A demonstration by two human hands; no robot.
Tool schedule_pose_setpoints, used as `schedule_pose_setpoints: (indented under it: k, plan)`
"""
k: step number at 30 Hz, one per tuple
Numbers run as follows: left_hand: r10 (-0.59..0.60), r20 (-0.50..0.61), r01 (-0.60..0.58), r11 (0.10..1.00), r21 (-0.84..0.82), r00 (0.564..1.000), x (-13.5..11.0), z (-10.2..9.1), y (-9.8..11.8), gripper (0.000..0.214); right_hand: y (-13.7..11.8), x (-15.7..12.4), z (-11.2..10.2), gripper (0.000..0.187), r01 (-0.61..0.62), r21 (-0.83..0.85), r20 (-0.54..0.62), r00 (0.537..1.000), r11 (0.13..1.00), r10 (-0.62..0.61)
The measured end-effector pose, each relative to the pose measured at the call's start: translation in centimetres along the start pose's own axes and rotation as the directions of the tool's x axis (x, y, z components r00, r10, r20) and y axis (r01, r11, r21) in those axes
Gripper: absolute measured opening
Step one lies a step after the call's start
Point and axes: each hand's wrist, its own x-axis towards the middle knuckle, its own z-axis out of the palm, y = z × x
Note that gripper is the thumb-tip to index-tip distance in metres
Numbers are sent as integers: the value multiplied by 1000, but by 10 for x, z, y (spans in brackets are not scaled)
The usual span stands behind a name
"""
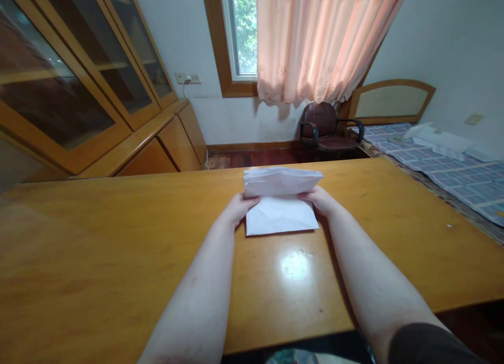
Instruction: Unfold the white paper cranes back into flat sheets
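White paper [281,217] in several layers lies on the wooden table [118,259], with its far part folded up and standing at an angle. On its left edge, near the fold, my left hand [239,207] grips with the thumb on top. My right hand [321,200] holds the opposite edge in the same way, thumb lying over the sheet. Most of the fingers of both hands are hidden beneath or behind the paper. The near part of the stack rests low over the tabletop.
A brown armchair [325,125] stands beyond the table's far edge, below a pink curtain [315,43]. Glass-fronted cabinets [129,112] line the left wall. To the right is a bed [441,159] with a checked cover and white material on it.
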Motion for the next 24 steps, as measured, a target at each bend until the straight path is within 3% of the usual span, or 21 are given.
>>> schedule_pose_setpoints:
  k: [2, 6, 8, 11, 15, 20, 24]
  plan:
    - [-13, -12, 13, 1000, -24, 1000, 0, 0, 2, 44, -1, -1, -1, 48, -1, -36, 22, 1000, 999, 2]
    - [-7, -71, -5, 986, -169, 997, 2, 0, 5, 43, -2, -5, -3, 33, -201, -140, 90, 972, 969, 215]
    - [13, -88, -30, 981, -193, 996, 4, 0, 5, 43, -2, -7, -3, 32, -239, -153, 115, 959, 959, 258]
    - [32, -118, -51, 985, -167, 993, 8, -1, 1, 46, -2, -7, 2, 34, -194, -105, 106, 973, 975, 205]
    - [66, -121, -81, 990, -115, 990, 9, 0, 0, 48, -3, -6, 12, 33, -156, -34, 11, 988, 987, 157]
    - [160, -61, -170, 959, -229, 985, 5, 3, 8, 59, -3, -5, 16, 29, -158, -53, -45, 987, 986, 155]
    - [210, -99, -231, 921, -313, 973, 4, 5, 12, 38, -1, -5, 14, 28, -169, -62, -18, 986, 984, 168]
